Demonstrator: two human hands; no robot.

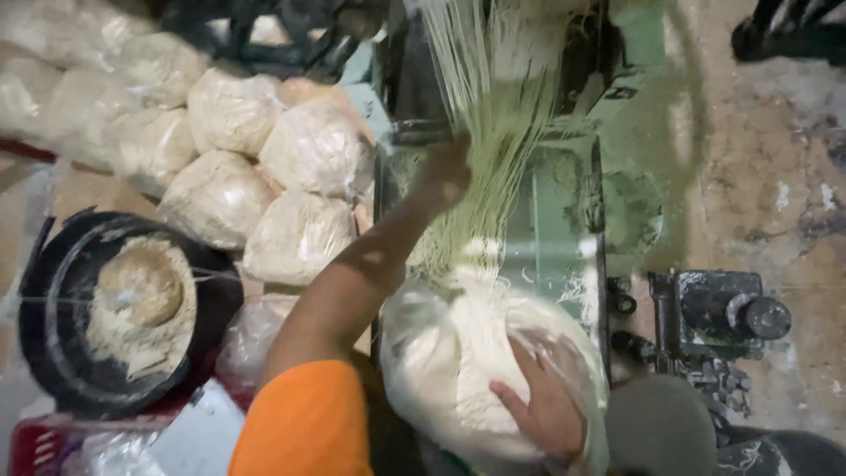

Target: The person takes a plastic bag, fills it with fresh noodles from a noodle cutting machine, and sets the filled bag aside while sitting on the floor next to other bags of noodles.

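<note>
Pale yellow noodle strands (493, 115) hang down from a green machine (564, 211) into a clear plastic bag (458, 361) full of noodles. My left hand (445, 167) is raised into the hanging strands and gathers them, arm in an orange sleeve. My right hand (546, 405) lies flat against the outside of the bag at its lower right, fingers spread, and steadies it below the machine's outlet.
Several filled plastic bags of noodles (264, 167) are piled at the left. A black round tub (123, 308) with flour and a dough lump stands at the lower left. A dark metal motor part (723, 317) sits on the stained concrete floor at the right.
</note>
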